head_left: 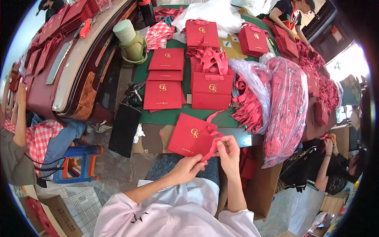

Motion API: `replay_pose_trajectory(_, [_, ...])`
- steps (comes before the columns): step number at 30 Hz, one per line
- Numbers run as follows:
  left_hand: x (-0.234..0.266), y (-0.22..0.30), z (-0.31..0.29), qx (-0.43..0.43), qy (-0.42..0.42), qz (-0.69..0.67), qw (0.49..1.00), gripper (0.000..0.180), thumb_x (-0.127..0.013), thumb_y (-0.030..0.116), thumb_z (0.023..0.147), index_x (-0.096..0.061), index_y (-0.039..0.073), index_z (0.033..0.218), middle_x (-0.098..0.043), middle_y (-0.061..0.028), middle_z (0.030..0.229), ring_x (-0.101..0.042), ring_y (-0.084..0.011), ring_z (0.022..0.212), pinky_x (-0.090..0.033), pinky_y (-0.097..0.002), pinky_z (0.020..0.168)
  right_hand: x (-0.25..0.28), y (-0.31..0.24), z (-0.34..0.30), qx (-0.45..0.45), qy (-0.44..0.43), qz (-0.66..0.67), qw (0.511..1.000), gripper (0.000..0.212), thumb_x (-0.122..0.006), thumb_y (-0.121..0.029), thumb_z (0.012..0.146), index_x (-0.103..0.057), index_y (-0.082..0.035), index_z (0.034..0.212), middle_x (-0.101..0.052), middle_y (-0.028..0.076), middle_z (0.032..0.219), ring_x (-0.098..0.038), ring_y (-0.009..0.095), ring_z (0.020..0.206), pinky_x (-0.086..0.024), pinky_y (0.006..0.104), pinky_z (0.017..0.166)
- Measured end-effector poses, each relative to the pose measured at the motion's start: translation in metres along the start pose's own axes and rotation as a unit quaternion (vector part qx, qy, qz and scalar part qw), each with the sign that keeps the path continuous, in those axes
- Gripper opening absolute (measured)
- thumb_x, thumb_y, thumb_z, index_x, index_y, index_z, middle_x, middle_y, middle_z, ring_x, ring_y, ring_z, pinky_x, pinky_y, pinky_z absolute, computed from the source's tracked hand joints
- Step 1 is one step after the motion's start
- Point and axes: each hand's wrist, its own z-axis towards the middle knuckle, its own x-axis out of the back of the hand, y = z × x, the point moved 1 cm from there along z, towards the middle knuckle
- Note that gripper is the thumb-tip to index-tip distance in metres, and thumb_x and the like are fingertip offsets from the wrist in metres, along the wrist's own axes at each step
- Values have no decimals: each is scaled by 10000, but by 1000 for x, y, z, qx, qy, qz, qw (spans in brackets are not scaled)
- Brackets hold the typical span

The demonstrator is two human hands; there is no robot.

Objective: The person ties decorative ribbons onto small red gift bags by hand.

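A small red paper bag (pixel 183 134) with gold printing lies tilted at the table's near edge, in front of me. Its red ribbon (pixel 213 147) runs along the bag's right side, and one end sticks up past the top corner. My left hand (pixel 188 166) is closed at the bag's lower right corner, pinching the ribbon's lower part. Higher up and to the right, my right hand (pixel 228 152) holds the same ribbon between thumb and fingers. The fingertips partly hide how the ribbon passes through the bag.
Flat red bags (pixel 164 94) and bags with ribbon handles (pixel 211 93) are stacked on the green table. Plastic-wrapped red ribbon bundles (pixel 286 106) lie to the right. A green cup (pixel 125 31) stands at left, above a black pouch (pixel 124 128). Other people work on both sides.
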Motion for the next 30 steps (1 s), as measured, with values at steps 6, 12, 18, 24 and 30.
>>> replay_pose_trajectory(6, [20,-3,3,-91,64,136,984,168,-504,128,1001,-622,19,1049,-596,-167,899,-620,-387,875,-496,-443,773,18,8,-6,55,58,-201,976,90,-606,-50,975,-541,-29,1035,-637,35,916,-642,115,751,-571,271,644])
replay_pose_trajectory(12, [47,3,16,-30,-26,166,985,241,-493,201,1008,-598,-16,1003,-621,-224,938,-613,-433,959,-479,-519,806,-15,-29,-12,276,-43,-390,877,310,-760,26,791,-640,-37,1070,-642,142,1069,-645,273,999,-564,325,690])
replay_pose_trajectory(18, [65,4,29,-57,-47,191,979,237,-506,208,1002,-610,-5,992,-634,-191,934,-635,-387,938,-494,-470,798,-32,-24,2,235,-152,-378,882,249,-744,-59,827,-667,-46,1064,-686,106,982,-685,305,907,-558,388,760])
replay_pose_trajectory(24, [96,12,48,-78,157,284,943,222,-685,107,870,-627,30,1070,-598,-146,1024,-622,-344,955,-519,-423,805,-36,-13,15,216,-68,-377,898,151,-736,-61,848,-673,-39,985,-665,114,872,-666,286,725,-535,371,647])
replay_pose_trajectory(30, [101,-10,75,-150,187,394,887,240,-705,78,831,-633,14,1050,-551,-130,1115,-564,-335,1047,-512,-435,836,-52,-1,35,217,8,-364,906,121,-736,-76,852,-660,-37,938,-638,125,809,-624,264,633,-510,382,599])
